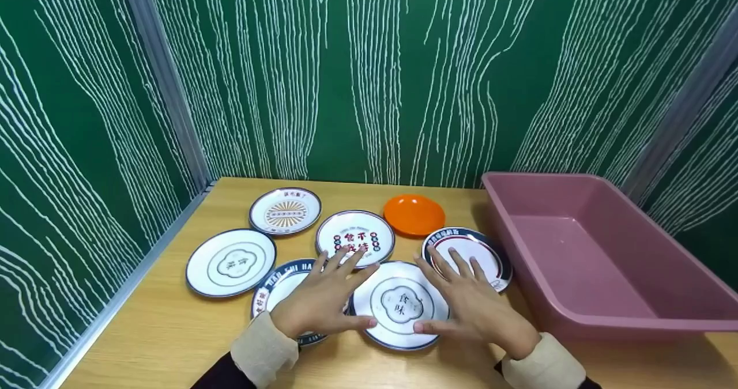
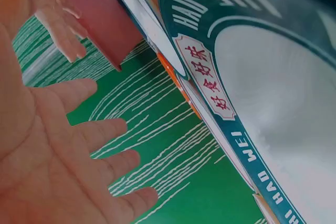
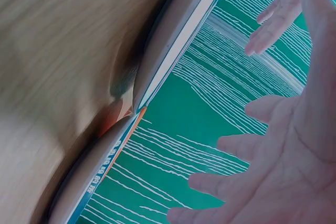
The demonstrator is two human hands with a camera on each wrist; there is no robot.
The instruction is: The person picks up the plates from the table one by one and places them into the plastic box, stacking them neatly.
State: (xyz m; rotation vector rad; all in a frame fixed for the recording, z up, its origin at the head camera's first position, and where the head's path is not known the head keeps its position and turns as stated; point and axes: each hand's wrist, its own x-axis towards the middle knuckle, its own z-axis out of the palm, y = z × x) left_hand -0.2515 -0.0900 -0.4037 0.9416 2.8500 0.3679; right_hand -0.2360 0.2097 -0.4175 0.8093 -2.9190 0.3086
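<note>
My left hand (image 1: 323, 299) hovers with spread fingers over a white plate with a dark blue lettered rim (image 1: 271, 297). The left wrist view shows its palm bare beside that plate's rim. My right hand (image 1: 473, 302) is likewise spread, over the right side of a white plate with a flower-shaped emblem (image 1: 398, 282). Beyond its fingertips lies a plate with a dark blue and red rim (image 1: 478, 250). Ahead of the left fingers is a plate with red characters (image 1: 346, 225). Neither hand holds anything.
A pink plastic tub (image 1: 582, 320) stands on the right of the wooden table (image 1: 155, 325). An orange plate (image 1: 414, 213) lies at the back, a sunburst plate (image 1: 285, 210) at back left, another emblem plate (image 1: 210, 262) at left. Green white-lined walls (image 1: 334, 118) enclose the table.
</note>
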